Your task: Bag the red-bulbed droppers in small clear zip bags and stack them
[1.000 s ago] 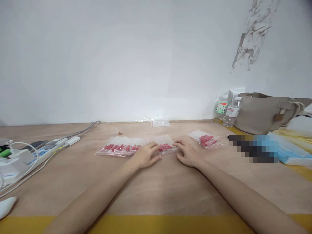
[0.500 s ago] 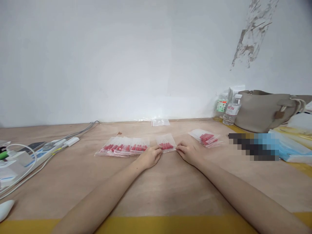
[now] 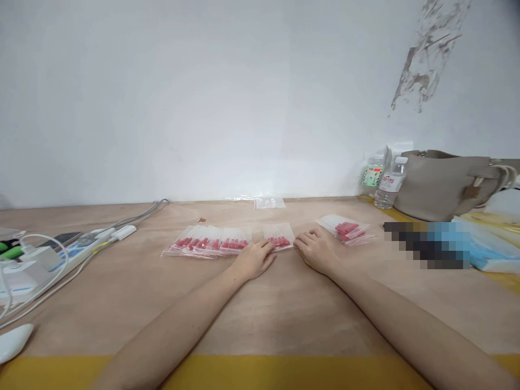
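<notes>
A small clear zip bag (image 3: 278,235) with several red pieces inside lies flat on the table between my hands. My left hand (image 3: 255,259) is at its lower left corner, fingers bent together over the edge, so the exact grip is partly hidden. Close to the bag's right edge rests my right hand (image 3: 317,251), knuckles up, with its fingers loosely curved and a little apart, and nothing shows in it. Left of my left hand, several similar bags (image 3: 211,241) overlap in a row. Beyond my right hand lies another small pile of bags (image 3: 346,229) with red contents.
A flat clear bag (image 3: 270,203) lies by the wall. At left are a power strip (image 3: 77,253) with cables and a white mouse-like object (image 3: 15,342). At right stand bottles (image 3: 390,184), a grey handbag (image 3: 442,184) and blue packaging (image 3: 493,252).
My right hand's fingers have loosened from a pinch at the bag's right edge and spread slightly. My left hand stays by the lower left corner. The view has shifted slightly.
</notes>
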The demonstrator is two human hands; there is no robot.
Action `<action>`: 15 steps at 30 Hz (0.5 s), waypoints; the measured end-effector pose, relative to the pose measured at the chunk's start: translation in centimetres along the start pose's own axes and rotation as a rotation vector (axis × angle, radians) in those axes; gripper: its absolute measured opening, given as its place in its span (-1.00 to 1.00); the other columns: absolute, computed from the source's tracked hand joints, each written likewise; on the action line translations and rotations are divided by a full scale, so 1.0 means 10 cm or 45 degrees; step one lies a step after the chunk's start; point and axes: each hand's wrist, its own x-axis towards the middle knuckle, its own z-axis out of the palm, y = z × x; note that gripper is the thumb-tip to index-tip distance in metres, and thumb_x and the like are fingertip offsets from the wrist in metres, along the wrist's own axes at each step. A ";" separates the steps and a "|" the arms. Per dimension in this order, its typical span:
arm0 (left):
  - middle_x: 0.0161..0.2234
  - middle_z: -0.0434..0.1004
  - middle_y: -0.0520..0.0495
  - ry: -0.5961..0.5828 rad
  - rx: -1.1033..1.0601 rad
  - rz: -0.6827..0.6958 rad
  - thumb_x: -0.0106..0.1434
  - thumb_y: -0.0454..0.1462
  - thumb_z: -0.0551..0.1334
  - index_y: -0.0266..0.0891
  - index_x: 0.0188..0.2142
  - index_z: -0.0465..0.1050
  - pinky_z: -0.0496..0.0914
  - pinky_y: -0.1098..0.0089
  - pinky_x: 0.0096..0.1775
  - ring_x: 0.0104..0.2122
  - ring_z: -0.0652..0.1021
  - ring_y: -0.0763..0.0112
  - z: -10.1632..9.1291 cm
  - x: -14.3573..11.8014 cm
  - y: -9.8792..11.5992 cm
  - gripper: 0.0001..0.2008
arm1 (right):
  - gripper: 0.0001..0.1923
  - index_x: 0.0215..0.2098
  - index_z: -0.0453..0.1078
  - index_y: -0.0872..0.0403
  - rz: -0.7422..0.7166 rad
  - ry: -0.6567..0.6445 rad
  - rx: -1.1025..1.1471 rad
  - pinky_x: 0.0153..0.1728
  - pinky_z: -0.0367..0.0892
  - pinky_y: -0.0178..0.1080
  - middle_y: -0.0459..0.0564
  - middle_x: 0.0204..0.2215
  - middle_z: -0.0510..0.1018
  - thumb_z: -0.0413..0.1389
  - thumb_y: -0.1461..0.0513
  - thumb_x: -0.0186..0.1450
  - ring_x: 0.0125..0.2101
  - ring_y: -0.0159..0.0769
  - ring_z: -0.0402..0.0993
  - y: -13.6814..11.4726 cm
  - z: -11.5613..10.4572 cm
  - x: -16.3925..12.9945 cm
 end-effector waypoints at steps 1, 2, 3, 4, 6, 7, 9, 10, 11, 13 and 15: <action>-0.26 0.40 -0.09 0.016 0.010 -0.001 0.23 -0.30 0.07 -0.26 -0.23 0.31 0.36 0.38 -0.29 -0.29 0.45 0.32 0.01 0.02 0.02 -0.87 | -0.78 -0.43 0.36 0.13 -0.012 0.000 -0.009 -0.28 0.00 -0.21 0.00 -0.41 0.46 -0.10 0.40 0.20 -0.40 -0.33 0.27 -0.01 -0.01 0.01; -0.23 0.39 -0.10 0.031 0.018 0.005 0.22 -0.29 0.08 -0.26 -0.21 0.30 0.35 0.37 -0.26 -0.26 0.44 0.32 0.03 0.04 0.04 -0.85 | -0.78 -0.44 0.35 0.13 -0.022 -0.003 -0.012 -0.28 0.00 -0.20 0.00 -0.42 0.46 -0.10 0.41 0.19 -0.40 -0.33 0.27 -0.01 -0.02 0.02; -0.20 0.39 -0.09 0.044 0.026 0.015 0.22 -0.30 0.09 -0.25 -0.19 0.30 0.34 0.38 -0.22 -0.23 0.43 0.32 0.05 0.07 0.06 -0.84 | -0.79 -0.43 0.35 0.13 -0.027 -0.006 -0.007 -0.27 -0.01 -0.20 0.00 -0.43 0.46 -0.10 0.40 0.19 -0.39 -0.33 0.27 -0.02 -0.03 0.03; -0.19 0.39 -0.09 0.054 0.035 0.028 0.22 -0.31 0.09 -0.25 -0.19 0.30 0.33 0.38 -0.19 -0.21 0.42 0.33 0.08 0.10 0.08 -0.84 | -0.79 -0.43 0.35 0.13 -0.027 -0.010 0.003 -0.26 -0.01 -0.19 0.01 -0.43 0.46 -0.10 0.39 0.19 -0.38 -0.32 0.28 -0.03 -0.04 0.03; -0.21 0.40 -0.08 0.072 0.056 0.051 0.23 -0.33 0.07 -0.25 -0.22 0.32 0.32 0.38 -0.17 -0.21 0.42 0.34 0.14 0.16 0.09 -0.87 | -0.80 -0.40 0.36 0.12 -0.010 -0.011 0.038 -0.25 -0.01 -0.19 0.01 -0.42 0.46 -0.10 0.36 0.21 -0.35 -0.31 0.29 -0.06 -0.06 0.05; -0.24 0.42 -0.08 0.079 0.069 0.062 0.23 -0.34 0.06 -0.26 -0.25 0.33 0.32 0.38 -0.17 -0.22 0.43 0.35 0.17 0.19 0.09 -0.88 | -0.80 -0.39 0.36 0.11 0.007 -0.005 0.061 -0.24 -0.01 -0.19 0.01 -0.41 0.46 -0.10 0.34 0.22 -0.34 -0.31 0.29 -0.07 -0.07 0.05; -0.30 0.44 -0.08 0.093 0.097 0.086 0.23 -0.36 0.05 -0.27 -0.30 0.35 0.33 0.37 -0.20 -0.26 0.44 0.35 0.23 0.23 0.08 -0.87 | -0.79 -0.39 0.36 0.10 0.053 0.020 0.105 -0.24 0.00 -0.19 0.00 -0.40 0.47 -0.11 0.31 0.25 -0.34 -0.31 0.30 -0.11 -0.07 0.06; -0.33 0.44 -0.09 0.099 0.111 0.100 0.23 -0.37 0.04 -0.28 -0.32 0.36 0.33 0.36 -0.21 -0.27 0.44 0.34 0.26 0.24 0.07 -0.87 | -0.78 -0.40 0.36 0.10 0.077 0.035 0.123 -0.24 0.00 -0.19 0.00 -0.41 0.47 -0.11 0.29 0.25 -0.35 -0.31 0.30 -0.12 -0.06 0.06; -0.34 0.44 -0.09 0.105 0.126 0.116 0.22 -0.38 0.05 -0.28 -0.34 0.36 0.33 0.36 -0.22 -0.28 0.45 0.34 0.27 0.25 0.07 -0.87 | -0.78 -0.41 0.37 0.11 0.098 0.051 0.140 -0.24 0.00 -0.19 -0.01 -0.41 0.47 -0.11 0.29 0.25 -0.36 -0.32 0.31 -0.14 -0.05 0.06; -0.36 0.45 -0.09 0.114 0.157 0.153 0.22 -0.38 0.05 -0.29 -0.34 0.37 0.34 0.35 -0.25 -0.31 0.45 0.33 0.30 0.26 0.05 -0.87 | -0.78 -0.42 0.37 0.11 0.116 0.072 0.169 -0.23 0.01 -0.20 -0.01 -0.42 0.48 -0.10 0.29 0.25 -0.37 -0.32 0.31 -0.15 -0.03 0.06; -0.36 0.45 -0.09 0.119 0.190 0.198 0.23 -0.37 0.05 -0.29 -0.34 0.37 0.33 0.35 -0.27 -0.33 0.46 0.34 0.30 0.27 0.04 -0.87 | -0.78 -0.41 0.37 0.10 0.112 0.082 0.201 -0.23 0.01 -0.20 -0.01 -0.42 0.48 -0.10 0.29 0.25 -0.36 -0.33 0.31 -0.15 -0.02 0.05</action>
